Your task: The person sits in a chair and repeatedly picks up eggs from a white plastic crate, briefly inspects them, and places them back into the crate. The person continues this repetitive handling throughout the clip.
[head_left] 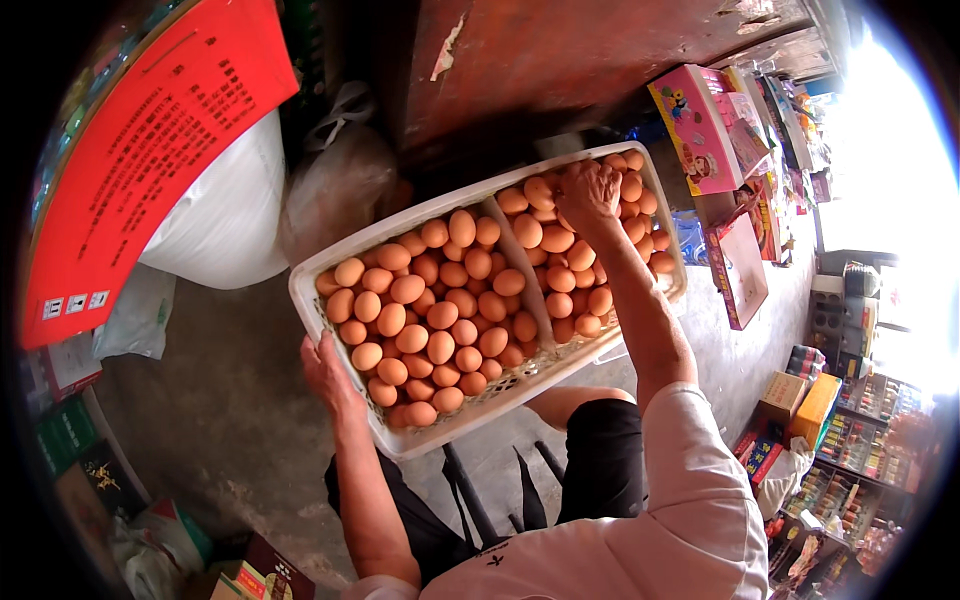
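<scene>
A white plastic crate (470, 433) full of brown eggs (441, 315) is tilted across the middle of the view, above my knees. A divider (524, 270) splits it into a larger left compartment and a smaller right one. My left hand (330, 377) grips the crate's outer left side near its front corner. Deep in the right compartment, toward the far edge, my right hand (590, 190) is curled down among the eggs. Its fingertips are hidden, so what they hold does not show. One egg (540, 191) lies right beside those fingers.
Beyond the crate stands a dark red wooden panel (560, 70). A clear plastic bag (340, 190) and a large red box (150, 140) are at the left. Pink boxes (700, 130) are stacked at the right, near shelves of small goods (860, 440). Concrete floor (220, 400) lies below.
</scene>
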A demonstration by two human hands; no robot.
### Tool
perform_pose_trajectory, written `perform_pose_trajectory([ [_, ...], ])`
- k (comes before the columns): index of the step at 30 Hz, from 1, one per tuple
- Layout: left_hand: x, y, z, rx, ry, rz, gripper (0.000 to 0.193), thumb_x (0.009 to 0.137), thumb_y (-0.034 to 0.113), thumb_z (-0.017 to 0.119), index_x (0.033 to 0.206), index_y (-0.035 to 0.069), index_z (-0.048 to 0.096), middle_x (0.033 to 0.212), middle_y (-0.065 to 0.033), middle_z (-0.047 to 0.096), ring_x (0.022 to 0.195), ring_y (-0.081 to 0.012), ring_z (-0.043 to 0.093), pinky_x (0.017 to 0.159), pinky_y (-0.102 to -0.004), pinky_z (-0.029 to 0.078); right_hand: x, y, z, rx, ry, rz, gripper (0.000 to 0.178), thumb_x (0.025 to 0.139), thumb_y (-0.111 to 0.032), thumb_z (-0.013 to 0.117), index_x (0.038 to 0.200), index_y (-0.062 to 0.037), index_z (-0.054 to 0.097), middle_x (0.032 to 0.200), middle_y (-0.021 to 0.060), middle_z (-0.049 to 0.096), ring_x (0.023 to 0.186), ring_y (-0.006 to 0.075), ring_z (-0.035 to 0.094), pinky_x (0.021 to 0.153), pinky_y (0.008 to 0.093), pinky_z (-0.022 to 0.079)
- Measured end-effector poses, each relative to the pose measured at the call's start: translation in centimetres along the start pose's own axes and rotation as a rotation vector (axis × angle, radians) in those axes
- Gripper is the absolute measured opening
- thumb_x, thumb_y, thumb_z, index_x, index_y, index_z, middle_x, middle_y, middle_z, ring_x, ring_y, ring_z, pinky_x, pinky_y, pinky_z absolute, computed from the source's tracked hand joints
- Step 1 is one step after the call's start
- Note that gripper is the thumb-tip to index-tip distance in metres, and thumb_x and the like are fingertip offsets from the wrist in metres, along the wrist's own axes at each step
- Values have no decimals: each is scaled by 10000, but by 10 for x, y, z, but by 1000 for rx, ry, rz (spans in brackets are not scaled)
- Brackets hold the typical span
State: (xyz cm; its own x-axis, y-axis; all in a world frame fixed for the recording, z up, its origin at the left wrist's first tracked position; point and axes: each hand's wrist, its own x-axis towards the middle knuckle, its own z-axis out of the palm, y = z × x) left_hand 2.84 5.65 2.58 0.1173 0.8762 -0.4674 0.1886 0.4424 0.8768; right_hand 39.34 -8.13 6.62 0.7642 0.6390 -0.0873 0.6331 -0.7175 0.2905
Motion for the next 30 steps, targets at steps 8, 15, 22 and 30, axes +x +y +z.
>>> perform_pose_trajectory([
  [8, -4, 10, 2, -68, -27, -51, 507, 848, 267, 542, 1228, -52, 440, 1181, -175, 506, 1036, -247, 511, 901, -358, 391, 13, 3, 20, 16, -135, -2, 410, 764, -286, 608, 1083, -39, 540, 1066, 173, 559, 1032, 333, 511, 869, 442, 385],
  [15, -8, 13, 3, -71, -47, -47, 525, 848, 280, 549, 1240, -45, 422, 1192, -167, 497, 1062, -243, 491, 921, -353, 371, -3, 13, 31, 226, -50, 0, 427, 802, -299, 578, 1175, -104, 506, 1095, 179, 539, 1035, 345, 513, 853, 467, 401],
  [22, -5, 9, -4, -27, -88, 4, 573, 849, 312, 544, 1265, -50, 386, 1234, -181, 462, 1079, -250, 476, 928, -361, 366, -70, 6, -3, 533, 257, 93, 319, 797, -212, 577, 1084, -78, 532, 1027, 180, 529, 941, 359, 521, 788, 459, 425],
  [30, -9, 4, 2, -2, -79, -14, 617, 830, 316, 574, 1296, -26, 358, 1262, -191, 432, 1096, -271, 468, 923, -388, 387, -114, -16, 38, 474, 345, 199, 378, 788, -167, 572, 1162, -121, 531, 1101, 121, 524, 1026, 318, 484, 844, 445, 365],
])
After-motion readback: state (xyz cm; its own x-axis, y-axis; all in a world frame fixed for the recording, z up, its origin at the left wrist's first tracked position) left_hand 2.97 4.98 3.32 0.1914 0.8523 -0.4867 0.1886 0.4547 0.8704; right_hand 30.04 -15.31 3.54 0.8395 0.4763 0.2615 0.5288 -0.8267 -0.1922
